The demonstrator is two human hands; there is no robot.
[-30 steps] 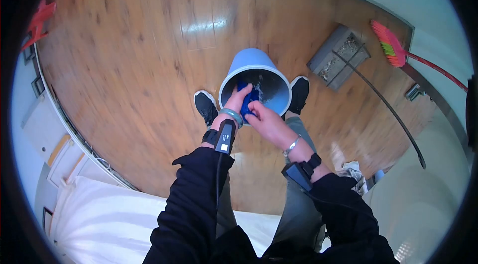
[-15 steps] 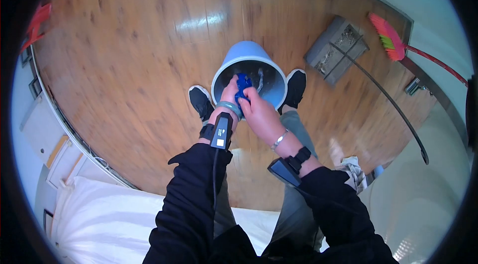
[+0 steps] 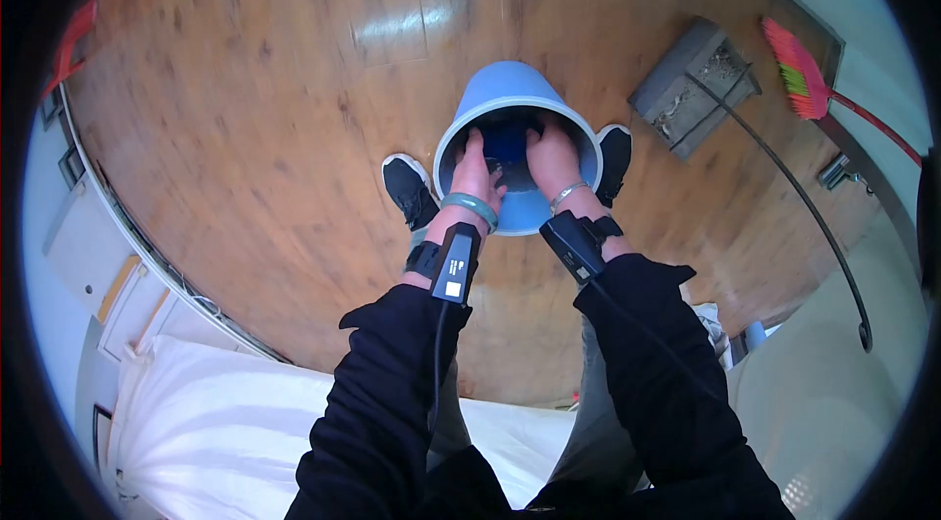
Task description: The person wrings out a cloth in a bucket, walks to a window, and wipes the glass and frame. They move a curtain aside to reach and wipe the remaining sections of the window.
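Observation:
Both hands reach into a light blue bucket (image 3: 520,79), which is tipped so that its mouth faces me between the two shoes. Deep inside, in shadow, lies a dark blue bundle (image 3: 507,142) that looks like crumpled plastic. My left hand (image 3: 475,170) is at its left, thumb raised and fingers spread apart. On the other side is my right hand (image 3: 553,159), thumb tip close to the blue bundle and its other fingers hidden in the bucket. A bangle (image 3: 470,206) circles the left wrist, and a silver bracelet (image 3: 568,193) the right.
A grey long-handled dustpan (image 3: 676,94) holding debris rests on the wooden floor (image 3: 245,128) to the right. Beyond it a pink broom (image 3: 799,69) leans by the wall. White cloth (image 3: 225,402) covers something behind me on the left.
My hands have moved apart and deeper into the bucket. The blue bundle, earlier in both hands at the mouth, is now deeper inside. The bucket's mouth appears further right in view.

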